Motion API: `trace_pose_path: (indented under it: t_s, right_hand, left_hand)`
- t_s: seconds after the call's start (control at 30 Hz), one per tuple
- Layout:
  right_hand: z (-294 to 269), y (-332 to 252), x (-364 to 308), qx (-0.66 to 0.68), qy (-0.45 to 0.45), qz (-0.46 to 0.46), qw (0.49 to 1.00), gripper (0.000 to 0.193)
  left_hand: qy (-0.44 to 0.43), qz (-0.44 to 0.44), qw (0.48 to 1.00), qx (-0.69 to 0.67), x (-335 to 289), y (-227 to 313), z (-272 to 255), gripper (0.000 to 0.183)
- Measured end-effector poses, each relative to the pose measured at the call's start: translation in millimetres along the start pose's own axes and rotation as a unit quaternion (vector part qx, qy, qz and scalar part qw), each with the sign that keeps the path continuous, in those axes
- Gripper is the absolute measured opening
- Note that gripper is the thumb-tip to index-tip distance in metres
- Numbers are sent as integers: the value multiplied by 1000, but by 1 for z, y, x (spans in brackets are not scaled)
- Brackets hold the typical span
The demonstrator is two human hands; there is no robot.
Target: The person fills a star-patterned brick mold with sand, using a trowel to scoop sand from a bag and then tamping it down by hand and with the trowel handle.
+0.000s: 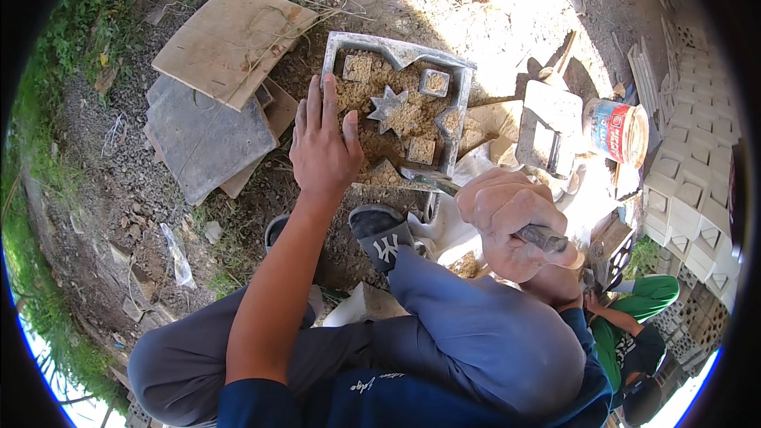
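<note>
A grey mould (462, 99) with a raised star (388, 109) and small square blocks inside stands on the ground before me, partly filled with a crumbly sandy mix (376, 71). My left hand (325, 143) lies on the mould's left wall, fingers stretched out and thumb apart, holding nothing. In my right hand (511, 222) is a trowel (429, 177), the fist closed round its handle. Its narrow blade reaches to the mould's near right corner, where it appears to touch the rim or the mix.
Flat boards (210, 139) are stacked left of the mould. To the right are a dusty tool with a handle (551, 127), a paint bucket (616, 133) and a white sack (444, 226). Pale blocks (690, 182) are piled far right, near another person (634, 341).
</note>
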State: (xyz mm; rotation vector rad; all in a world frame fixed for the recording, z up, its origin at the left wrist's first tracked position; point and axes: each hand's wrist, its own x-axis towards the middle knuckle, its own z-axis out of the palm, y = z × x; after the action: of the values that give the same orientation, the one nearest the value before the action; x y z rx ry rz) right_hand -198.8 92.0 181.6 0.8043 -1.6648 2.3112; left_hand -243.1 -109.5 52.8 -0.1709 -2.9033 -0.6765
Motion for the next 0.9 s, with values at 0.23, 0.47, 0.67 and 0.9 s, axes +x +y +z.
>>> trace_pose_path:
  t_s: [0.23,0.47,0.67,0.9]
  right_hand:
    - [3,-5,2,-5,0,-90,996,53]
    - [-10,-4,-6,57,-21,-49,997,21]
    - [10,-8,-13,-26,36,-19,999,74]
    - [11,-4,-23,-59,82,-26,995,83]
  left_hand:
    - [5,2,1000,10,-1,-3,3,55]
    - [-5,7,1000,-3,-2,0,4,56]
    - [-9,-10,1000,-10,-4,0,3,55]
    - [4,-4,1000,-17,-6,1,3,56]
